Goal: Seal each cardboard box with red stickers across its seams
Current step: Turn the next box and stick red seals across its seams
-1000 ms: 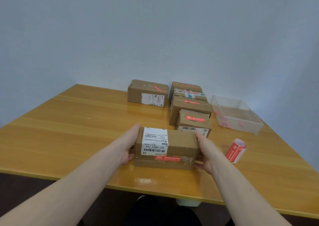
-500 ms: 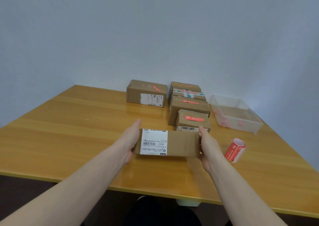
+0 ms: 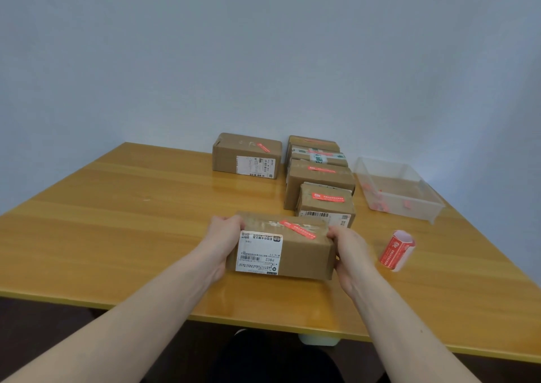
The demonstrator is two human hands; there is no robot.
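Both hands, left & right, grip a box by its ends at near-centre worktop; red sticker on top, roll just right.

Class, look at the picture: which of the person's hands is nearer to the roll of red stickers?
Right. The right hand grips the held box's end nearest the sticker roll; the left hand grips the opposite end.

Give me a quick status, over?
Left hand, right hand grip box ends. Red sticker on top. Sticker roll to the right. Nothing obstructing.
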